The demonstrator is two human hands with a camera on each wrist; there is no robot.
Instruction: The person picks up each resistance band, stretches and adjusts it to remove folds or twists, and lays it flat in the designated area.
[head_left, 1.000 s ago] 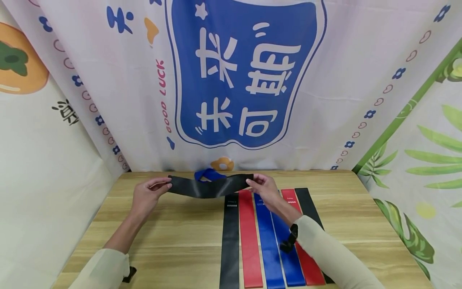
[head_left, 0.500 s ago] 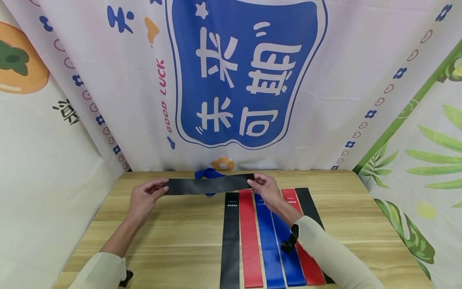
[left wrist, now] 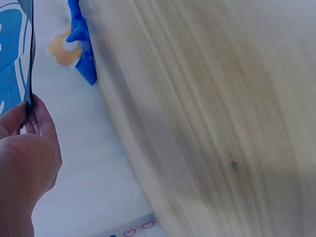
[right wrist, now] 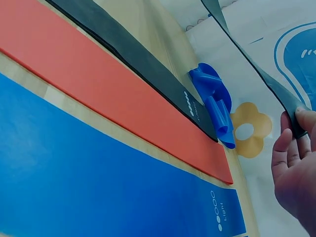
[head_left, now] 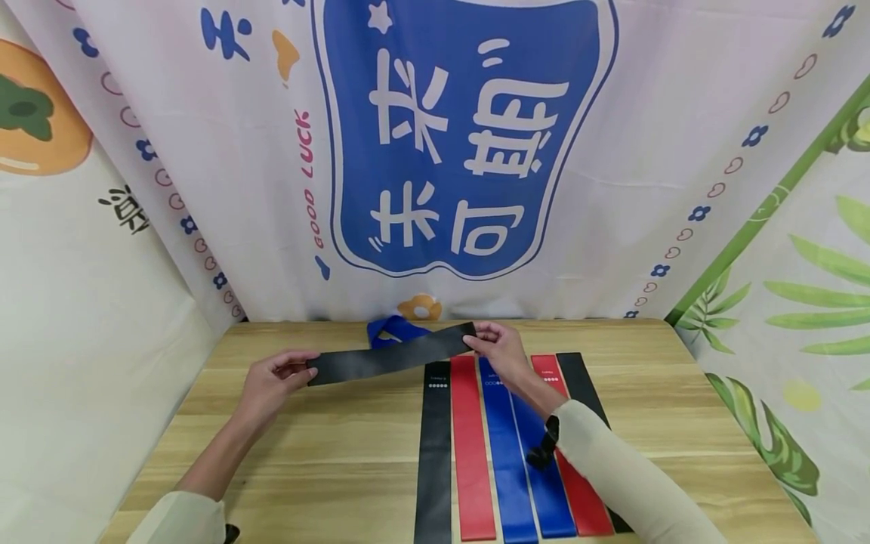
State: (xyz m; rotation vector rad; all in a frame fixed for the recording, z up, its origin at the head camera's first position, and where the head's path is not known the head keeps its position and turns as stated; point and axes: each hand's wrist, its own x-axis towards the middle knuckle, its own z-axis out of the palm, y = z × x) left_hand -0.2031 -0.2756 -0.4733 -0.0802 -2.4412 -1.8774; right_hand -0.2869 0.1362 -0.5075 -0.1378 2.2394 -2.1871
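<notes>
A black resistance band (head_left: 387,359) is stretched flat between my hands above the back of the table. The thumb and fingers of my left hand (head_left: 266,385) pinch its left end, which hangs a little lower. At the higher right end, my right hand (head_left: 501,353) pinches the band in the same way. The left wrist view shows the left hand (left wrist: 32,148) with the band nearly edge-on; in the right wrist view the right hand (right wrist: 298,168) holds the other end. A crumpled blue band (head_left: 387,329) lies behind, partly hidden by the black one.
Flat bands lie side by side on the wooden table (head_left: 326,468): black (head_left: 433,453), red (head_left: 473,446), blue (head_left: 511,476), another blue (head_left: 549,499), red (head_left: 586,506) and black (head_left: 583,381). My right forearm covers parts of them. A printed curtain (head_left: 272,249) hangs at the back edge.
The band sagged and rippled at first, then straightened. Its left end has dropped lower with my left hand, while the right end has risen slightly.
</notes>
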